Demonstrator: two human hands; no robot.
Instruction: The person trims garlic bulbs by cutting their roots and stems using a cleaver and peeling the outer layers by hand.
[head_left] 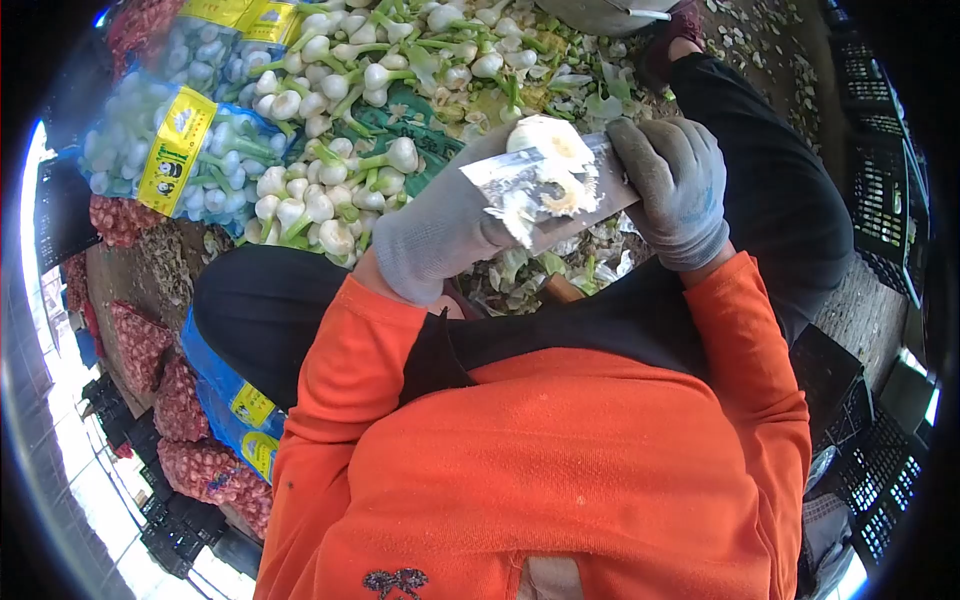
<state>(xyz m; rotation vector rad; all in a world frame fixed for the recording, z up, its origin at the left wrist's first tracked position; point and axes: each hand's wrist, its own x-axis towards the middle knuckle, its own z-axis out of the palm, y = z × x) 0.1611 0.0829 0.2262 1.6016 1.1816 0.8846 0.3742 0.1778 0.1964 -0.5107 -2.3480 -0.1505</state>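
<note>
My right hand (680, 180), in a grey glove, is closed round the end of a wide-bladed knife (610, 185). The blade reaches across to the left, with white peel shavings (565, 190) lying on it. At the blade's upper edge shows a white garlic bulb (545, 135). My left hand (440, 215), gloved too, is closed on this bulb from behind the blade; most of its fingers are hidden. Just beyond my left hand lies a heap of garlic bulbs (320, 205) with green stems.
Blue net bags of garlic (110, 145) with yellow labels stand at the upper left. Red net bags (180, 400) line the left side. Loose peel (510, 265) covers the ground between my legs. Black crates (880, 190) are at the right, and a pale rounded container (600, 12) is at the top.
</note>
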